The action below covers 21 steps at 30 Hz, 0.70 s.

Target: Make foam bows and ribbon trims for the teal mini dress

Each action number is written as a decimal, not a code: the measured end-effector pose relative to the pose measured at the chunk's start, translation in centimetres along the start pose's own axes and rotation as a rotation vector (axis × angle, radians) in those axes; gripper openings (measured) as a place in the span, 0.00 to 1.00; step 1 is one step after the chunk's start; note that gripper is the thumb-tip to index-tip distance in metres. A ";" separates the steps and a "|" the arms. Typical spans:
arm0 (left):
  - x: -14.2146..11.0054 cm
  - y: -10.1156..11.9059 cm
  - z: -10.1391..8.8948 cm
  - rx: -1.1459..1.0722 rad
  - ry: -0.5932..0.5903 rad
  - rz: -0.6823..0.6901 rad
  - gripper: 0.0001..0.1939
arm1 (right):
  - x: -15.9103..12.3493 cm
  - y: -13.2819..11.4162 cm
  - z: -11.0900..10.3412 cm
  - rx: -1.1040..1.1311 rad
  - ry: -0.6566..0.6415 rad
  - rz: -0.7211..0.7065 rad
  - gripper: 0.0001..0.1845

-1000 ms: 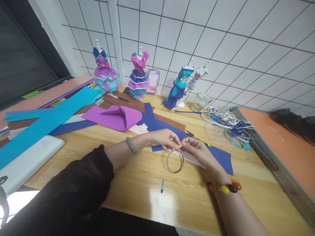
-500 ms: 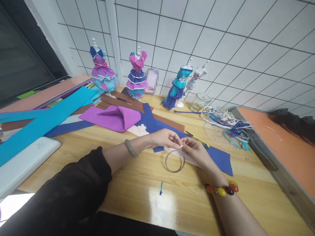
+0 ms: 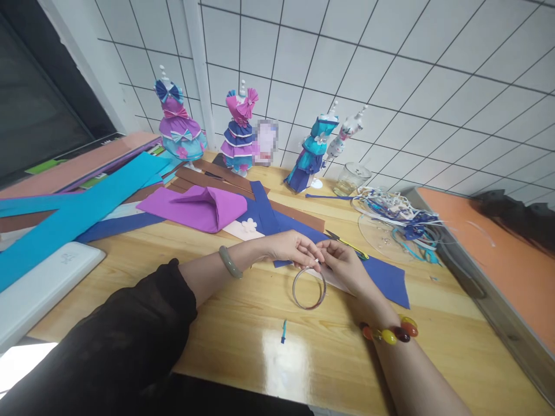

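My left hand (image 3: pixel 295 247) and my right hand (image 3: pixel 342 263) meet fingertip to fingertip above the table, both closed in a pinch. A tiny white piece (image 3: pixel 317 262) shows between their fingertips; the fingers cover most of it. Just below the left fingers is a thin, clear ring (image 3: pixel 309 289), like a narrow roll of tape; its top edge lies at the fingertips. Whether a finger grips the ring, I cannot tell. Under the hands lie a dark blue sheet (image 3: pixel 388 278) and a pale pink strip (image 3: pixel 336 279). A yellow-and-black cutter (image 3: pixel 347 244) rests beyond the right hand.
A folded purple sheet (image 3: pixel 186 207), turquoise strips (image 3: pixel 99 208) and a white flat device (image 3: pixel 52 289) occupy the left. Several dressed miniature mannequins (image 3: pixel 239 136) stand by the tiled wall. A tangle of ribbons (image 3: pixel 390 211) and a glass jar (image 3: pixel 352 178) sit back right. A small blue scrap (image 3: pixel 284 331) lies in front.
The left fingertips have shifted slightly lower and spread a little over the white piece, covering more of it. The ring has dropped slightly. The view has shifted slightly.
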State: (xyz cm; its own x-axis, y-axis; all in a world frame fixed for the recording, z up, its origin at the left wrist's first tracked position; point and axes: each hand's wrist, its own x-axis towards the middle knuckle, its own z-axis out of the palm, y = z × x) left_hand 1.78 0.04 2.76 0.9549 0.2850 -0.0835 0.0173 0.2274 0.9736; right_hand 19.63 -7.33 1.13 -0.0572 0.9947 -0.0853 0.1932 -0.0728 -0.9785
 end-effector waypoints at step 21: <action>0.4 -0.7 -0.5 -0.031 0.145 0.046 0.18 | -0.1 -1.5 -0.4 -0.209 0.298 -0.201 0.13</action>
State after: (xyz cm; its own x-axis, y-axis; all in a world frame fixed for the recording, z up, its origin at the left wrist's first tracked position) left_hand 2.02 0.42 1.93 0.9014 0.4271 -0.0710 -0.0366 0.2386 0.9704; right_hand 19.72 -7.30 2.63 0.1659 0.9673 0.1916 0.4038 0.1106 -0.9081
